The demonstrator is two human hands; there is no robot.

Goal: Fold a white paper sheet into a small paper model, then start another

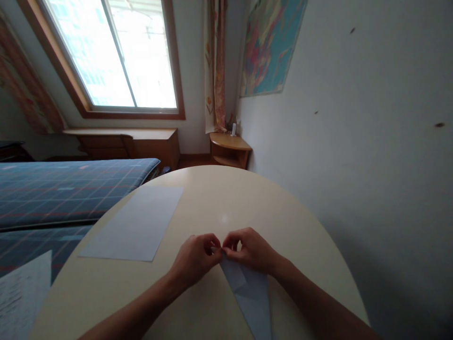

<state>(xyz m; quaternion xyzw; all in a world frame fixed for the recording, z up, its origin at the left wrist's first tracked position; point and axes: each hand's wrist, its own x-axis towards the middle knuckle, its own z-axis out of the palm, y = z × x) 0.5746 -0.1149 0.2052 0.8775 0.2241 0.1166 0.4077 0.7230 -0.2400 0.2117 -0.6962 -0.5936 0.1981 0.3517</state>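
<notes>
A folded sheet of white paper [249, 293] lies on the round cream table [219, 198], its narrow end up between my hands and its long body running toward the near edge. Crease lines show on it. My left hand [198, 257] pinches the tip of this paper between thumb and fingers. Close against it, my right hand [249, 250] pinches the same end from the other side and covers part of the upper right of the paper. The fingertips of both hands nearly meet, and the exact fold between them is hidden.
A flat blank white sheet [138, 224] rests at the table's left. Beyond that edge are a blue plaid mattress [71, 189] and a printed page [26, 297]. A corner shelf [230, 141] stands past the far edge; a white wall [371, 165] rises on the right.
</notes>
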